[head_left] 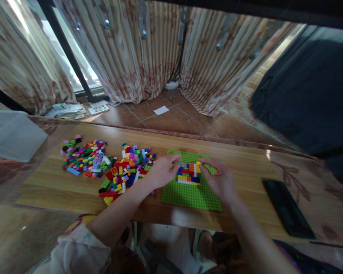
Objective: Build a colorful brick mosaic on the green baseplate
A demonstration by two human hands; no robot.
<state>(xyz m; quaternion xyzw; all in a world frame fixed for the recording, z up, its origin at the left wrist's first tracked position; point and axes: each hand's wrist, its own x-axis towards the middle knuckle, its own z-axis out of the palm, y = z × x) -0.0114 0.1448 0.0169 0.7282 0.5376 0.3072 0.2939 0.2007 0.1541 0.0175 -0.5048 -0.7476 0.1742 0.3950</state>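
A green studded baseplate point(191, 198) lies on the wooden table, bearing a low block of toy bricks point(188, 176) in blue, red, yellow, orange and white. My right hand point(219, 179) reaches in from the right, its thumb and forefinger pinched at a small yellow brick point(198, 163) by the block's upper right corner. Whether that brick is pressed onto the block, I cannot tell. At the block's upper left corner is my left hand point(163, 171), with a gap between thumb and forefinger and no brick visible in it. Its other fingers are partly hidden.
Two heaps of loose bricks, a nearer heap point(125, 171) and a farther heap point(84, 158), spread left of the baseplate. A translucent plastic bin point(15, 135) stands at the far left. Toward the right end lies a black flat tray-like object point(287, 207). Curtains point(148, 53) hang beyond the table.
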